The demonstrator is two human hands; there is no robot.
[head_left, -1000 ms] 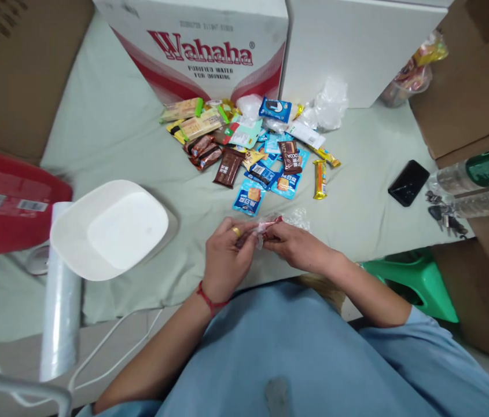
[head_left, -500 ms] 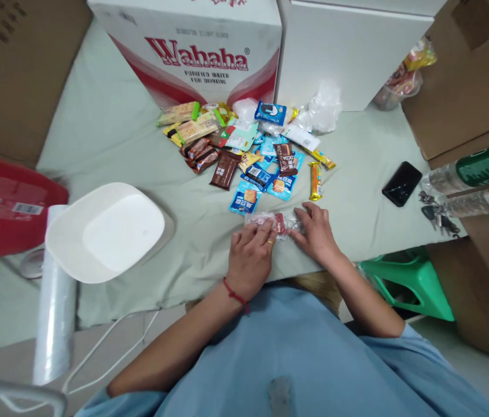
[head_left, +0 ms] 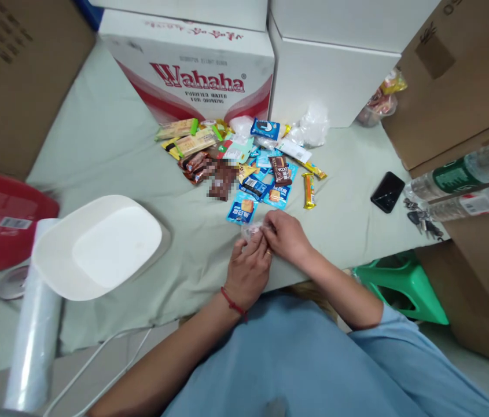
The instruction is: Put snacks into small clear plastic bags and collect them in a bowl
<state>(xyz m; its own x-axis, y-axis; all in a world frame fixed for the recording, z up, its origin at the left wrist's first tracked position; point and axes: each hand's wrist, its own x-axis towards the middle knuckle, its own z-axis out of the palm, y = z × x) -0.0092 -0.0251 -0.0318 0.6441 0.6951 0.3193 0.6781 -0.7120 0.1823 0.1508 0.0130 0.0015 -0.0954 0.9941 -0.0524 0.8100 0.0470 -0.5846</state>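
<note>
A crinkled clear plastic packet (head_left: 250,231) with something pinkish-red inside lies on the cloth at the table's near side. My left hand (head_left: 249,267) presses its fingers onto the packet, holding it down. Closed in a pinch, my right hand (head_left: 286,236) grips the packet's right part, its fingertips touching those of the left. Much of the packet is hidden under both hands. Just beyond it lies a blue snack sachet (head_left: 242,209), in front of a heap of wrapped snacks, among them a brown cocoa packet (head_left: 280,171) and a yellow-orange bar (head_left: 309,191).
On the left stand a white plastic bin (head_left: 96,249), a roll of clear film (head_left: 36,330) and a red container (head_left: 5,226). A Wahaha carton (head_left: 192,75) and a white box (head_left: 317,81) back the table. A phone (head_left: 387,192), keys (head_left: 424,223) and bottles (head_left: 456,174) lie right.
My right hand has moved left to meet the left hand, folding the packet's right part over toward it. The left hand stays on the packet. The camera view has tilted slightly.
</note>
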